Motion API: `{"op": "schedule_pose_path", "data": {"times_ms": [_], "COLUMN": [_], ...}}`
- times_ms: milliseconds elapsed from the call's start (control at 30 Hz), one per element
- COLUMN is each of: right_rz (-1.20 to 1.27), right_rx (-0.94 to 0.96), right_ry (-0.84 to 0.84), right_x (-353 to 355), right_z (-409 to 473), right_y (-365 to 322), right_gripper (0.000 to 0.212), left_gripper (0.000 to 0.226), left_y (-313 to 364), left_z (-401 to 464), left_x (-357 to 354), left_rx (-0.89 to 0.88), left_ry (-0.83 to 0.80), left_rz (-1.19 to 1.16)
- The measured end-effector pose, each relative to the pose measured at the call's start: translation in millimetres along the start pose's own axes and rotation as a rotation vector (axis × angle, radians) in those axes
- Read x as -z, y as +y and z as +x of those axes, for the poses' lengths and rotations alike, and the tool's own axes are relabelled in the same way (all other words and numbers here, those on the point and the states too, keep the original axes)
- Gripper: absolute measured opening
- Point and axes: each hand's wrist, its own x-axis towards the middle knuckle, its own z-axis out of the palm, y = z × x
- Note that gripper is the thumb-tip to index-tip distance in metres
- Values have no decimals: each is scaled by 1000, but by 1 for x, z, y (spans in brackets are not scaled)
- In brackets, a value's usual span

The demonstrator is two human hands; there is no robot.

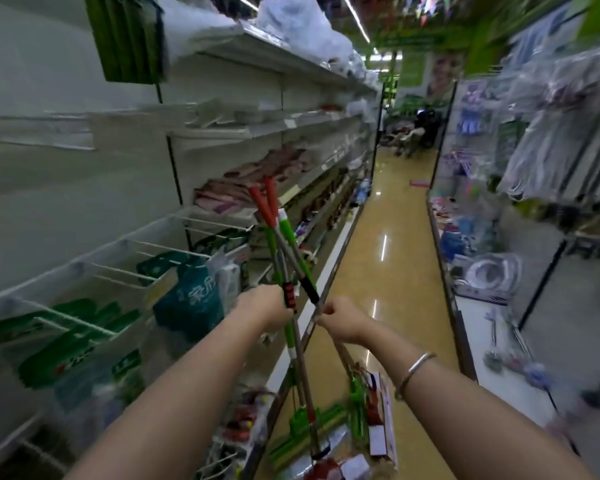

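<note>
A long white shelf unit (257, 133) runs down the left side of the aisle, carrying folded cloths and packaged goods, with a teal bag (191, 303) hanging on its lower hooks. The glossy yellow floor (388, 237) stretches ahead between it and a rack of wrapped garments (551, 133) on the right. In the middle, a bundle of mops (281, 244) stands upright just beside the shelf edge, red and green handle tops up, green heads (309, 431) low down. The left hand (265, 306) curls round the handles near a black foam grip. The right hand (342, 322) grips one crossing handle. A silver bracelet (414, 370) circles the right wrist.
</note>
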Motion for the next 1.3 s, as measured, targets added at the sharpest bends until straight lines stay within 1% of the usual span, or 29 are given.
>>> {"op": "schedule_pose_path", "data": {"times_ms": [33,100,300,400,533,633,733,767,800,867,900,1000,1100,1133,1233,1300], "right_rz": [-18,-36,-43,-46,-69,-73,-68,-66,-68,-65,-71,-81,-72,-64,-52,-34], "right_rx": [-15,-34,-85,-97,-57,-36,-24,-26,-15,-15,-23,-36,-41,-41,-24,-25], "right_ry": [-3,-5,-48,-93,-195,-235,-239,-243,-256,-273,-279,-287,-317,-308,-256,-244], "right_x": [9,23,44,51,52,44,32,28,24,13,7,-12,-31,-36,-44,-47], "right_z": [18,52,150,200,274,318,366,380,391,414,424,449,465,468,477,478], "right_y": [4,13,47,63,89,109,128,132,134,140,142,147,152,152,153,156], "right_gripper": [16,19,17,21,14,8,18,15,5,27,33,36,29,28,36,31], "left_gripper": [20,17,17,18,19,27,34,34,35,37,39,41,37,34,27,27], "left_y": [4,8,13,22,39,45,44,44,43,43,41,37,42,42,42,42], "left_z": [23,65,175,225,289,326,365,375,385,402,410,434,445,447,449,448], "left_x": [-1,-3,-26,-45,-73,-91,-112,-118,-124,-135,-142,-158,-165,-168,-179,-183], "left_rx": [-3,-4,31,79,172,264,366,399,433,506,541,602,664,670,650,633], "left_ry": [-9,-20,-83,-77,-74,-80,-72,-67,-64,-69,-66,-37,32,73,186,224], "left_rz": [3,-8,-121,-159,-273,-371,-369,-356,-354,-408,-459,-626,-773,-801,-825,-835]}}
